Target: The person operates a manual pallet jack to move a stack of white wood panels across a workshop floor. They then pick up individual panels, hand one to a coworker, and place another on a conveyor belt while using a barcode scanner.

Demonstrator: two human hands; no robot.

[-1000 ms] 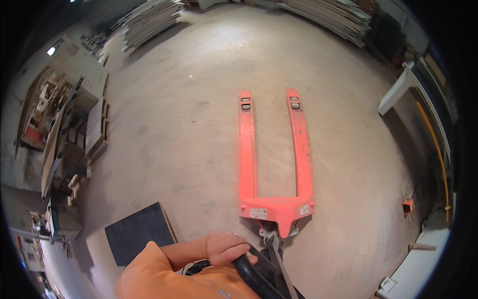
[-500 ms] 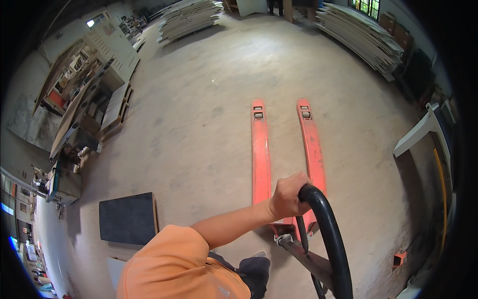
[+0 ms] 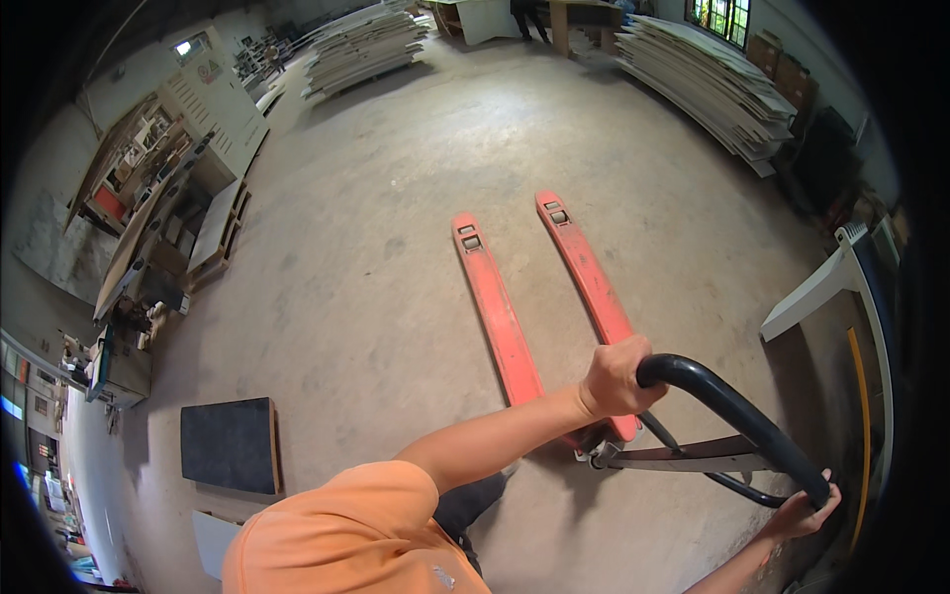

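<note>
Both my hands are on the black loop handle (image 3: 742, 406) of a red pallet jack. My left hand (image 3: 618, 377) wraps round the handle's near-left corner, fingers closed. At the handle's right end, my right hand (image 3: 807, 507) is closed round the bar, its forearm rising from the lower edge. The drawbar (image 3: 693, 454) runs from the handle down to the jack's base. Two red forks (image 3: 502, 327) stretch away across the concrete floor, tips angled to the left and carrying nothing.
A black-topped slab (image 3: 228, 445) lies on the floor at left. Benches and a pallet (image 3: 213, 238) line the left wall. Stacked boards (image 3: 708, 89) stand at the far right, with another stack (image 3: 361, 49) at the back. A white angled frame (image 3: 811, 292) stands right.
The handle has swung to the right and the fork tips have turned left. My left hand moved right with the handle. My right hand has come into view on it.
</note>
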